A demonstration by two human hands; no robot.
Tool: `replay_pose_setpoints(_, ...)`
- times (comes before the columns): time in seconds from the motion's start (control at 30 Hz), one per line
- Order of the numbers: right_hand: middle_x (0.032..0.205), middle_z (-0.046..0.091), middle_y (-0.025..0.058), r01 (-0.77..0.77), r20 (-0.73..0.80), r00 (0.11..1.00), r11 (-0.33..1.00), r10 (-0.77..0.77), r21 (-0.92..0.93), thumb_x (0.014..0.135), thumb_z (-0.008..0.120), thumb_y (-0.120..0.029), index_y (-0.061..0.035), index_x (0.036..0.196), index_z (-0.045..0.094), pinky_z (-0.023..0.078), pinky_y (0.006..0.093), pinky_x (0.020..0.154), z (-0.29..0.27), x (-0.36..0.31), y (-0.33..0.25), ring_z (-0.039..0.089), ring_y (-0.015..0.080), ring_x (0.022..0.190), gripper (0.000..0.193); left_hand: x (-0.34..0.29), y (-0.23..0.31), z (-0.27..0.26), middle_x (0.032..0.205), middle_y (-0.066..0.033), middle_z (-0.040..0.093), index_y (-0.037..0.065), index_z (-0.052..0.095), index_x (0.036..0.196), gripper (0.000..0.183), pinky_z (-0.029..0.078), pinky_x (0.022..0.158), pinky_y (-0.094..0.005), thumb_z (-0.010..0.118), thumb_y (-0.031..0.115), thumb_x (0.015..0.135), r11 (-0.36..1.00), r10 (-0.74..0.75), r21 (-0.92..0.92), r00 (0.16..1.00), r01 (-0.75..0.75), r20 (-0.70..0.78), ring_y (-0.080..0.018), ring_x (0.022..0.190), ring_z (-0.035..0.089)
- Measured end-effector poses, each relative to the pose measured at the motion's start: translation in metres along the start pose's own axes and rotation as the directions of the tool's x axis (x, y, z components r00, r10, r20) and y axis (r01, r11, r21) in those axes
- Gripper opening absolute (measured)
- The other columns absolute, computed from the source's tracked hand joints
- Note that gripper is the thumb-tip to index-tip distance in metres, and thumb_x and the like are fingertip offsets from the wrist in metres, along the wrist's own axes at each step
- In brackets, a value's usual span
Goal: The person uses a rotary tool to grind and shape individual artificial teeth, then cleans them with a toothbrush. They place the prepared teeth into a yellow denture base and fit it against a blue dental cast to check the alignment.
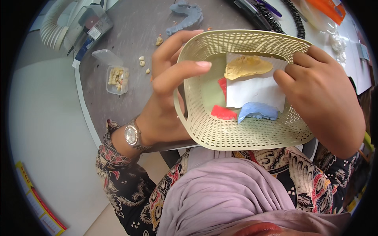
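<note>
A pale green perforated basket (236,143) is tilted toward me, with my left hand (163,88) closed around its left side, thumb over the rim. My right hand (321,86) reaches across the right rim with its fingers curled. Those fingertips are hidden beside the edge of a white paper (256,92), so what they grip cannot be made out. Inside the basket, a yellow dental cast (248,67) rests at the paper's upper part. Below it lie a blue dental mould piece (258,111) and a red piece (223,113). Another red piece (223,86) is partly covered by the paper.
On the grey table (136,31), a small clear box (117,80) of artificial teeth stands open at the left. Several loose teeth (142,61) lie next to it. A grey-blue horseshoe-shaped mould (185,17) is beyond the basket. A ribbed hose (53,31) and black coiled cord (295,17) are farther back.
</note>
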State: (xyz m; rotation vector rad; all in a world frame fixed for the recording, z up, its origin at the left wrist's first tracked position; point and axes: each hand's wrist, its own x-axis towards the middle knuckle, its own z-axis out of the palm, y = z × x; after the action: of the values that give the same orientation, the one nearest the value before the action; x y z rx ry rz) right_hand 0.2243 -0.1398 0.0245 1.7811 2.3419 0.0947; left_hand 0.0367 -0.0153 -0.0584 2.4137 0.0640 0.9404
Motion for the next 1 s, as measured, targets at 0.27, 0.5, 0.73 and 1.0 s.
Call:
replay_pose_setpoints(0.27, 0.067, 0.056, 0.0020, 0.057, 0.043, 0.997, 0.998, -0.056, -0.011, 0.066, 0.057, -0.010, -0.0066, 0.071, 0.052, 0.041, 0.0290, 0.074, 0.030, -0.006, 0.008, 0.056, 0.0177, 0.075, 0.008, -0.004, 0.001, -0.003, 0.127, -0.0272, 0.035, 0.012, 0.033, 0.117, 0.020, 0.045, 0.090, -0.0355, 0.033, 0.016, 0.097, 0.999, -0.028, -0.030, 0.999, 0.029, 0.028, -0.0277, 0.113, 0.049)
replay_pose_setpoints(0.5, 0.068, 0.056, 0.0015, 0.113, 0.130, 0.985, 0.993, -0.116, 0.030, 0.067, 0.057, -0.010, -0.0064, 0.077, 0.051, 0.042, 0.0294, 0.073, 0.025, -0.004, 0.006, 0.056, 0.0181, 0.076, 0.012, -0.004, 0.003, -0.003, 0.129, -0.0269, 0.033, 0.013, 0.035, 0.117, 0.021, 0.044, 0.091, -0.0347, 0.032, 0.021, 0.098, 0.999, -0.045, -0.009, 0.999, 0.045, 0.030, -0.0274, 0.114, 0.047)
replay_pose_setpoints(0.73, 0.068, 0.055, 0.0016, 0.114, 0.117, 0.986, 0.990, -0.122, 0.079, 0.068, 0.058, -0.011, -0.0073, 0.079, 0.049, 0.042, 0.0299, 0.069, 0.025, -0.007, 0.004, 0.056, 0.0192, 0.068, 0.014, -0.003, 0.004, 0.000, 0.129, -0.0272, 0.033, 0.014, 0.037, 0.116, 0.021, 0.046, 0.089, -0.0354, 0.032, 0.023, 0.098, 0.999, -0.032, -0.002, 0.999, 0.032, 0.024, -0.0281, 0.113, 0.048)
replay_pose_setpoints(1.0, 0.075, 0.055, 0.0082, 0.021, -0.062, 0.998, 0.942, 0.000, 0.336, 0.071, 0.059, -0.003, -0.0015, 0.081, 0.054, 0.046, 0.0321, 0.057, 0.005, 0.000, 0.012, 0.059, 0.0243, 0.071, 0.011, -0.005, 0.003, 0.003, 0.128, -0.0281, 0.034, 0.014, 0.038, 0.116, 0.024, 0.046, 0.089, -0.0365, 0.043, 0.026, 0.095, 0.994, -0.037, -0.101, 0.999, 0.037, 0.004, -0.0302, 0.112, 0.049)
